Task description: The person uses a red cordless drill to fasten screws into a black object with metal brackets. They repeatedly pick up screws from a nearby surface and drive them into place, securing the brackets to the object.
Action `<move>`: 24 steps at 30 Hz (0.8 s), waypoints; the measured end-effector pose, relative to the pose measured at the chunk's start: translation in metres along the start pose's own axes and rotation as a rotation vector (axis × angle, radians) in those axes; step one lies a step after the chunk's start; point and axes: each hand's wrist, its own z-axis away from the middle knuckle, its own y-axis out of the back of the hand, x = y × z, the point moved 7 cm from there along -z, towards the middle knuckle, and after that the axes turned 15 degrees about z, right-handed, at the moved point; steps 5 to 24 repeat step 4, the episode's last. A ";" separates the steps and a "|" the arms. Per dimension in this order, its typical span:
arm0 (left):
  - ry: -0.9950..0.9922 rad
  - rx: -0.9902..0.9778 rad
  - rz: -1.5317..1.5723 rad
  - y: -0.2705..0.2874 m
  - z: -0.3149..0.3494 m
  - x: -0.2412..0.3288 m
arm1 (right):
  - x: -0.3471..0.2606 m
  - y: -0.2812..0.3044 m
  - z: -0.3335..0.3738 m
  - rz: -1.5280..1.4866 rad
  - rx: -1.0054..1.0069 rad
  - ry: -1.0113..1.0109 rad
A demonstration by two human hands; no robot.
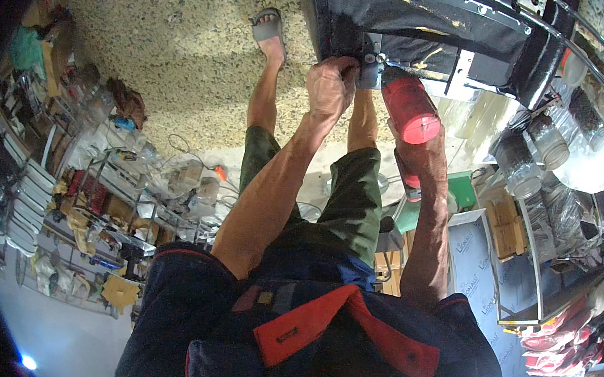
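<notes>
I see my left hand (332, 84) closed in a fist around a small metal bracket (370, 58) at the lower edge of a black panel (434, 27), which fills the far right of the view. The fingers curl tight over the bracket's left side, pressing it against the panel. My right hand (422, 153) is wrapped around the grip of a red power drill (409, 108); the drill's body points up and left, and its nose meets the bracket just beside my left knuckles. I cannot make out the bit itself, since the tip is hidden where tool and bracket meet.

A second pale metal bracket (461, 71) sits on the same panel, a little to the right of the drill. Curved chrome rails (591, 53) run along the panel's right side.

Below my arms I see green shorts (348, 200) and a dark shirt with red trim (317, 328). One sandalled foot (269, 33) stands on the speckled stone floor (178, 38), well to the left of the panel.

To the right, glass jars (546, 143) stand close together beside a wooden crate (505, 226) and flat cardboard sheets (473, 263). On the left, shelves crowded with tools and parts (108, 199) line the wall, well apart from my hands.
</notes>
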 end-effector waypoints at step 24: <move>0.015 -0.039 -0.060 -0.002 -0.004 -0.004 | 0.010 -0.010 -0.010 0.037 -0.147 -0.127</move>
